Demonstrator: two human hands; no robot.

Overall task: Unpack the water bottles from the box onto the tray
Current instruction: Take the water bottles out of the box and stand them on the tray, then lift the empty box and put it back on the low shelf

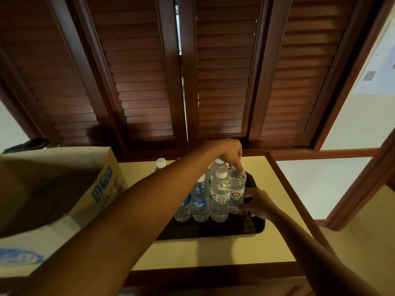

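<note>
1. The left hand (229,153) is reaching across from the left and curling its fingertips down over the top of the Q1 bottle (236,190), pinching it at the cap end; the cap itself is hidden under the fingers.
2. The right hand (257,202) is coming in from the near right and pressing its fingers against the lower body of the same bottle, partly curled round it; how far round, I cannot tell.
3. The Q1 bottle is standing upright, long axis vertical, at the right end of the row on the dark tray (252,228), just beside the white-capped bottle (220,195).
4. The blue-label bottle (201,198) is standing further left in the row.
5. The box (64,189) is sitting open, well to the left, so the left arm looks nearer to it for the next fetch.
6. One more bottle (160,164) is standing on the tabletop (213,253) beyond the arm, apparently off the tray.
</note>
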